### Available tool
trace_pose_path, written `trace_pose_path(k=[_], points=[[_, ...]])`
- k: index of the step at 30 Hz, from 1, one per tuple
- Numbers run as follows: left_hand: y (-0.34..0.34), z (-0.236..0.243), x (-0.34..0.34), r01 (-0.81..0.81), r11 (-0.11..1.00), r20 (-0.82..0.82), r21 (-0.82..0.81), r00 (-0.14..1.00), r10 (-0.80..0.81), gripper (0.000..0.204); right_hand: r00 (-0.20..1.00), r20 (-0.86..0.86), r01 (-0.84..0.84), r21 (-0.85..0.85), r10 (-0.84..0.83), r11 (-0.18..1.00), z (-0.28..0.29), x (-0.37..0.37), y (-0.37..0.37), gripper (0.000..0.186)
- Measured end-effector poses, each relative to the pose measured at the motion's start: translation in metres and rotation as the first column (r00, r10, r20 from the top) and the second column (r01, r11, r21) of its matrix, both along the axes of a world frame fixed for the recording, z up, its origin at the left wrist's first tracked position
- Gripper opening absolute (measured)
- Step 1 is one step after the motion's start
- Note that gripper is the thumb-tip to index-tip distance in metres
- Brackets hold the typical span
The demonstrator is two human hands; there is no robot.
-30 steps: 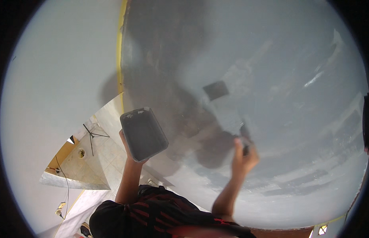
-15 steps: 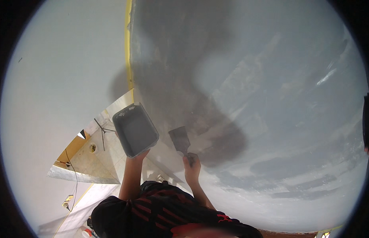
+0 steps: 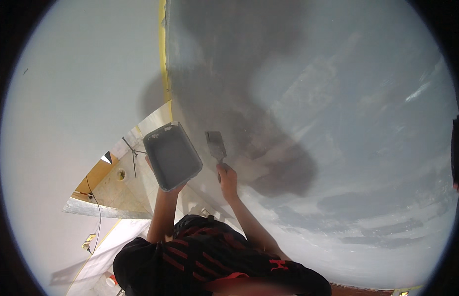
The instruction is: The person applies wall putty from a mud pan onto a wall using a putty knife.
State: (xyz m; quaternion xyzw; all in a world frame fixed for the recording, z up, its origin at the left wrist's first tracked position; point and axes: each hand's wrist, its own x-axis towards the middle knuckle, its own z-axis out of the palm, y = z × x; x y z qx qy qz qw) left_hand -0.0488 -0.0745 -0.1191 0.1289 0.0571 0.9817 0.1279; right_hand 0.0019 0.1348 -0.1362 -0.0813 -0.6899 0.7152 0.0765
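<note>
My left hand (image 3: 177,189) supports a grey rectangular pan (image 3: 194,154) from beneath, its fingers curled around the left side and lower end. Dried light residue marks the pan's top rim, and its inside is smooth grey. In my right hand (image 3: 228,180) is a broad putty knife (image 3: 215,144), gripped by the handle with the blade pointing up. The blade is close to the right side of the pan, apart from it. Behind both is a grey wall (image 3: 308,123) with patchy, streaked coating; whether the blade touches it I cannot tell.
Yellow tape (image 3: 163,49) runs down the wall's left edge, beside a pale wall (image 3: 86,89). Through an opening at lower left show a dark thin-legged stand (image 3: 135,154), a small bucket (image 3: 121,174) and a cable (image 3: 98,209). A dark object (image 3: 457,153) stands at the right rim.
My right hand has moved up and slightly left with the putty knife, whose blade is now nearer the pan. The pan sits slightly higher and further right in view; the surroundings have shifted too.
</note>
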Motion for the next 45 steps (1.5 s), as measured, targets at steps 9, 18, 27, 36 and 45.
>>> trace_pose_path(k=[9,18,27,36,45], points=[[-0.009,0.001,0.004,-0.089,0.994,0.029,-0.069,0.995,0.091,0.094,0.989,-0.103,-0.131,-0.312,0.104,0.941,0.027,-0.075,-0.04,0.056],[-0.029,-0.02,0.0,-0.145,0.984,0.072,-0.101,0.986,0.153,0.084,0.983,0.132,-0.017,-0.636,0.131,0.772,0.029,-0.072,-0.059,0.061],[-0.015,0.013,0.015,-0.22,0.96,0.084,-0.174,0.968,0.237,0.067,0.924,0.32,0.131,-0.777,0.208,0.615,-0.01,-0.044,-0.074,0.056],[-0.008,0.019,0.017,-0.311,0.864,-0.205,-0.396,0.947,0.247,0.08,0.984,0.136,0.023,-0.737,0.115,0.676,0.021,-0.042,-0.092,0.045],[-0.025,0.021,0.018,-0.16,0.986,-0.09,-0.049,0.984,0.155,0.054,0.984,-0.089,-0.168,-0.765,0.156,0.622,0.101,-0.06,-0.087,0.043]])
